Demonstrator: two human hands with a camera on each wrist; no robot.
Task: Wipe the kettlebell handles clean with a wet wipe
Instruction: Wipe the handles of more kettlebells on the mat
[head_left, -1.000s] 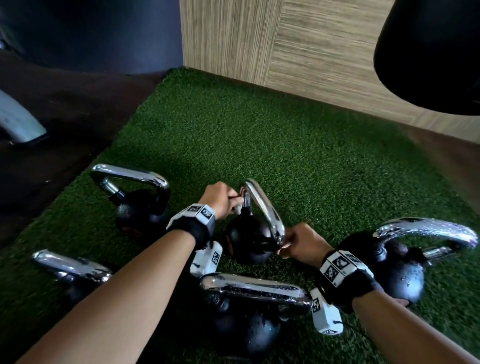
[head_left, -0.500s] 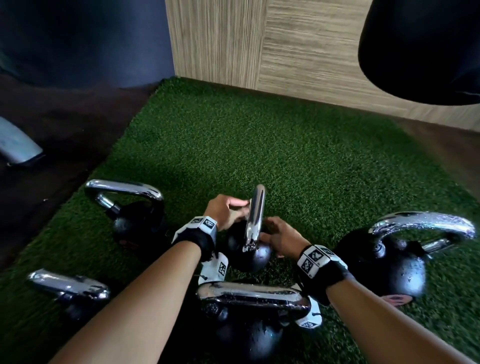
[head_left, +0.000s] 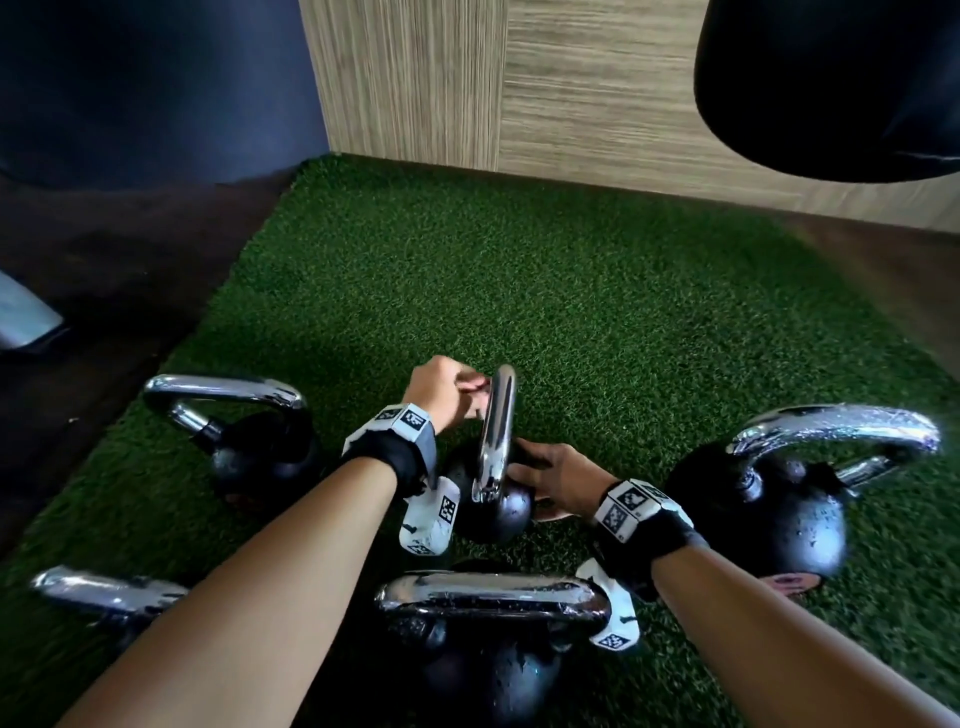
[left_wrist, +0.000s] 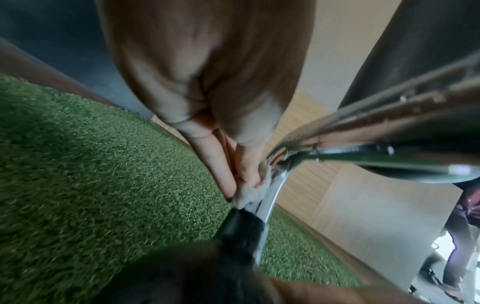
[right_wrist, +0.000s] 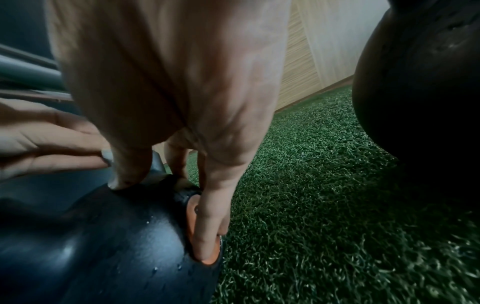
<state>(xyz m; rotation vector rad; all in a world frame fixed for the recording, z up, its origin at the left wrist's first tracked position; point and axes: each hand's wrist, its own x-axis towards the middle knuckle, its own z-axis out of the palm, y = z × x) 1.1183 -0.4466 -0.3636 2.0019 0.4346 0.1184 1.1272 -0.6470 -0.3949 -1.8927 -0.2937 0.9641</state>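
Note:
A small black kettlebell (head_left: 496, 514) with a chrome handle (head_left: 496, 426) lies tilted on the green turf, in the middle of the head view. My left hand (head_left: 449, 389) pinches a crumpled white wet wipe (left_wrist: 249, 194) against the far upper part of the handle (left_wrist: 275, 185). My right hand (head_left: 553, 480) holds the ball (right_wrist: 103, 236) from the right. Its thumb presses on top and a finger (right_wrist: 210, 226) lies across the orange base disc.
Several more kettlebells with wet chrome handles stand around: one left (head_left: 249, 431), one near me (head_left: 493, 618), a big one right (head_left: 769, 499), one at the lower left (head_left: 104, 592). A black punching bag (head_left: 831, 78) hangs at the top right. The turf (head_left: 571, 312) ends at a wood wall (head_left: 571, 104).
The kettlebell has turned so its handle now shows edge-on. My right hand slid from the handle's near end onto the ball. My left hand stayed at the handle with the wipe.

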